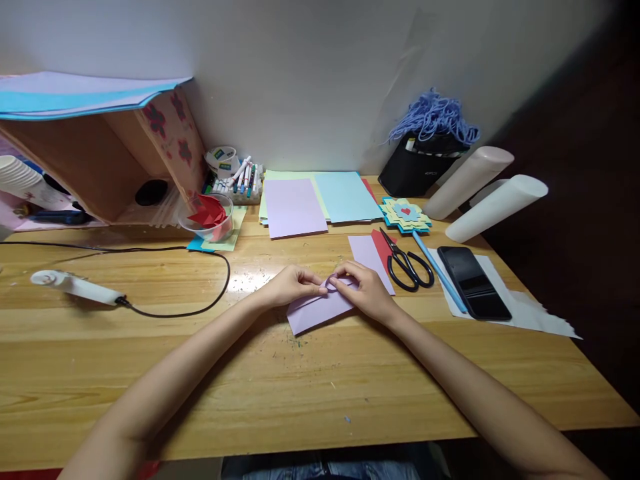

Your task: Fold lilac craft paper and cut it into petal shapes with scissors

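Note:
A sheet of light purple paper (320, 313) lies on the wooden table, its far edge curled up and folded over. My left hand (293, 285) pinches that edge between thumb and fingers from the left. From the right, my right hand (364, 288) grips the same curled edge, thumb tip close to the left one. Just beyond my right hand rest another purple sheet (365, 250) and a red paper piece (383, 247). Black-handled scissors (407, 263) lie beside them, blades pointing away and to the left.
A phone (474, 283) and a blue paper stick with a layered paper flower (406, 213) lie right. White rolls (495, 207) and a black bag (420, 167) stand behind. Stacked paper (295, 207), markers (245, 177), a plastic bowl (220, 233), a cardboard box (175, 140) and a corded white tool (80, 287) are left.

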Action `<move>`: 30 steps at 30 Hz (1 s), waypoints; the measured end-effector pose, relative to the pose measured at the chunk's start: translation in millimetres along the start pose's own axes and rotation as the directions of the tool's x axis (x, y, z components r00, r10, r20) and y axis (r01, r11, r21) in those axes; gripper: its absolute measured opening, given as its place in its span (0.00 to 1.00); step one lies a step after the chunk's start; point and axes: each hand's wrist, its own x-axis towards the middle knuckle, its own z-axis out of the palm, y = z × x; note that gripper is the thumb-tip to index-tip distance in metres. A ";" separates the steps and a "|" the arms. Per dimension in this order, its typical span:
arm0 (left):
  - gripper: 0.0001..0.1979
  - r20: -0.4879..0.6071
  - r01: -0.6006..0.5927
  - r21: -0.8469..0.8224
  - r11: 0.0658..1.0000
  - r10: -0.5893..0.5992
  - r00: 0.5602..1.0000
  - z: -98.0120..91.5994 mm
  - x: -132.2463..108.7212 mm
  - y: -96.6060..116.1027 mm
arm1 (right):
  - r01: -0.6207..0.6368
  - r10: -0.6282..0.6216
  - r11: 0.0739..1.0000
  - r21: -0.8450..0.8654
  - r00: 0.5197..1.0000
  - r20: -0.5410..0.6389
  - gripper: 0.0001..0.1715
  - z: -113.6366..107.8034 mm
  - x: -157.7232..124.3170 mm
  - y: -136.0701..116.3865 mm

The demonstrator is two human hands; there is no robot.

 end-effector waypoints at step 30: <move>0.13 -0.329 -0.068 -0.348 0.935 -0.053 0.943 26.9 0.0 -1.9 | -0.370 0.482 0.678 0.635 0.876 -0.004 0.23 15.8 -5.2 -4.1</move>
